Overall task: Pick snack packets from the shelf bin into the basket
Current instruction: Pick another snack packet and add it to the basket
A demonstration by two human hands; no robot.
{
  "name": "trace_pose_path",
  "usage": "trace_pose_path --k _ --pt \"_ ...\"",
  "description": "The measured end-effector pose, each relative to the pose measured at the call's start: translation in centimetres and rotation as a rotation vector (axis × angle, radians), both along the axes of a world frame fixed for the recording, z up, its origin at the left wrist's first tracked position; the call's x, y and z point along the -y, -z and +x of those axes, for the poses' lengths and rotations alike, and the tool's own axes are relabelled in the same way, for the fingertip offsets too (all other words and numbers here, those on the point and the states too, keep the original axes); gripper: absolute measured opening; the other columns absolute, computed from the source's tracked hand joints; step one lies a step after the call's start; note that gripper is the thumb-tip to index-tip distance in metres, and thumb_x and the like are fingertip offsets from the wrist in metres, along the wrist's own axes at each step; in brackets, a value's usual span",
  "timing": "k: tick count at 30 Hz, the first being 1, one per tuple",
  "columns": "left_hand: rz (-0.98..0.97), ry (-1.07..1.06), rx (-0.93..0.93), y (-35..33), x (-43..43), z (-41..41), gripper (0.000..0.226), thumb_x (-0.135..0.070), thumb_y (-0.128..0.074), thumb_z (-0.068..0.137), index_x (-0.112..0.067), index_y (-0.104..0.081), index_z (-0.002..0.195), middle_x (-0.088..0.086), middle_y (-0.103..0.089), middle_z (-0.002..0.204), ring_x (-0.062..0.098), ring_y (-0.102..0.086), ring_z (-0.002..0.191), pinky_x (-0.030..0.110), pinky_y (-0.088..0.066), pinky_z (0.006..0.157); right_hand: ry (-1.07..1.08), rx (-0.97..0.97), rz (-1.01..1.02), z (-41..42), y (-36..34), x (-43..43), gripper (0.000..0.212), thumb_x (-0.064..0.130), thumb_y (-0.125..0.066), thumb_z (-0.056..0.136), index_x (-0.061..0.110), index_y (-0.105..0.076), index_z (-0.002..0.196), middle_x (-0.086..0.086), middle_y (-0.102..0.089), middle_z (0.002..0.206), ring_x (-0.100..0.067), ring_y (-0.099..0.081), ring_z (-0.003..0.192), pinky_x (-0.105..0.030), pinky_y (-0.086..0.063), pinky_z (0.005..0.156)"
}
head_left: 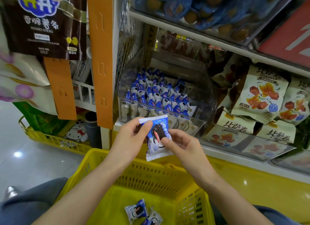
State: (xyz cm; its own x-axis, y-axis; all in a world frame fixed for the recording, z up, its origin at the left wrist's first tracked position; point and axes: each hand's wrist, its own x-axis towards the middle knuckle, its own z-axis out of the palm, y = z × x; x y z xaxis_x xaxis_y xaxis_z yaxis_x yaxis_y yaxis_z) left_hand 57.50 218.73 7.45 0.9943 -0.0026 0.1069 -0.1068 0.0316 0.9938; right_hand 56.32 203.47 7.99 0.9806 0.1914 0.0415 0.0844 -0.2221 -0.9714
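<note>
Basket [151,177] at six o'clock holds two packets [136,211]. Above it, your left hand [130,137] and right hand [182,146] each pinch one blue snack packet [156,132], thumb against fingers. Toward twelve o'clock, the clear shelf bin [206,93] holds many more.

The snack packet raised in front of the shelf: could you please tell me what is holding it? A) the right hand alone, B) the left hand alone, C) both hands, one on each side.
C: the left hand pinches the upper left corner of the snack packet, and the right hand pinches its right side.
</note>
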Motion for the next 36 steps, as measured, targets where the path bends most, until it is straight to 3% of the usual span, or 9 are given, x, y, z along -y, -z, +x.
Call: trace_pose_path --k 3,5,7,9,12,14,18,21,36 --pt "0.312 -0.074 0.191 -0.9 -1.0 1.5 0.018 -0.026 -0.045 0.094 -0.021 -0.059 0.104 -0.009 -0.063 0.092 -0.002 -0.058 0.083 0.007 -0.044 0.062 0.033 0.095 -0.024 1.3 -2.0 0.3 0.018 0.028 -0.063 0.075 0.025 -0.064 0.093 0.019 -0.071 0.086 0.002 -0.066 0.079 -0.009 -0.048 0.065" --pt "0.524 -0.142 0.338 -1.7 -2.0 2.8 0.026 -0.031 -0.042 0.094 -0.023 -0.055 0.115 -0.011 -0.056 0.103 0.0 -0.051 0.096 0.006 -0.039 0.073 0.099 0.175 -0.054 3.0 -3.7 0.4 0.014 0.025 -0.062 0.083 0.023 -0.065 0.096 0.019 -0.071 0.087 0.005 -0.065 0.079 -0.006 -0.045 0.063" --pt "0.727 -0.141 0.452 -2.3 -2.7 4.2 0.031 -0.032 -0.038 0.095 -0.019 -0.053 0.119 -0.009 -0.053 0.108 0.007 -0.047 0.105 0.014 -0.036 0.082 0.2 0.244 -0.11 5.8 -5.2 0.4 0.011 0.023 -0.059 0.089 0.023 -0.064 0.098 0.017 -0.072 0.085 0.007 -0.065 0.078 -0.005 -0.045 0.062" --pt "0.929 -0.101 0.498 -2.3 -3.1 5.4 0.032 -0.032 -0.037 0.096 -0.017 -0.053 0.119 -0.002 -0.057 0.114 0.015 -0.048 0.109 0.026 -0.035 0.089 0.32 0.302 -0.222 9.5 -6.2 0.1 0.014 0.026 -0.054 0.092 0.022 -0.063 0.102 0.012 -0.069 0.088 0.0 -0.064 0.076 -0.012 -0.048 0.063" --pt "1.118 -0.049 0.505 -1.6 -3.4 6.4 0.036 -0.036 -0.031 0.097 -0.018 -0.055 0.116 -0.001 -0.061 0.112 0.017 -0.054 0.104 0.03 -0.035 0.09 0.468 0.334 -0.415 15.7 -6.6 -0.4 0.025 0.025 -0.049 0.095 0.008 -0.061 0.108 -0.005 -0.061 0.092 -0.019 -0.058 0.082 -0.025 -0.043 0.065" --pt "1.177 -0.029 0.536 -1.3 -3.5 6.7 0.039 -0.037 -0.027 0.096 -0.018 -0.06 0.105 -0.002 -0.065 0.098 0.017 -0.058 0.091 0.031 -0.039 0.082 0.495 0.302 -0.548 19.5 -6.1 -0.3 0.024 0.018 -0.048 0.095 0.001 -0.061 0.106 -0.013 -0.058 0.093 -0.027 -0.057 0.09 -0.021 -0.034 0.064" --pt "1.215 -0.096 0.662 -0.5 -3.8 7.4 0.039 -0.032 -0.03 0.093 -0.016 -0.064 0.083 0.0 -0.064 0.076 0.02 -0.058 0.073 0.032 -0.045 0.069 0.556 0.288 -0.76 25.1 -5.3 0.6 0.022 0.018 -0.05 0.094 0.007 -0.059 0.111 -0.019 -0.06 0.118 -0.03 -0.056 0.107 -0.028 -0.039 0.079" --pt "1.175 -0.123 0.706 -0.1 -3.7 7.6 0.04 -0.031 -0.031 0.092 -0.016 -0.065 0.081 0.0 -0.065 0.074 0.021 -0.059 0.073 0.032 -0.047 0.068 0.558 0.276 -0.941 27.6 -4.8 0.7 0.03 0.022 -0.05 0.094 0.006 -0.056 0.118 -0.018 -0.058 0.122 -0.032 -0.055 0.11 -0.036 -0.043 0.09" --pt "1.135 -0.155 0.775 0.2 -3.8 7.8 0.036 -0.031 -0.033 0.093 -0.019 -0.064 0.082 -0.002 -0.063 0.072 0.016 -0.056 0.068 0.03 -0.045 0.07 0.201 0.119 -1.372 29.0 -6.0 0.3 0.042 0.019 -0.059 0.089 0.003 -0.051 0.126 -0.02 -0.057 0.122 -0.033 -0.055 0.108 -0.03 -0.039 0.082"
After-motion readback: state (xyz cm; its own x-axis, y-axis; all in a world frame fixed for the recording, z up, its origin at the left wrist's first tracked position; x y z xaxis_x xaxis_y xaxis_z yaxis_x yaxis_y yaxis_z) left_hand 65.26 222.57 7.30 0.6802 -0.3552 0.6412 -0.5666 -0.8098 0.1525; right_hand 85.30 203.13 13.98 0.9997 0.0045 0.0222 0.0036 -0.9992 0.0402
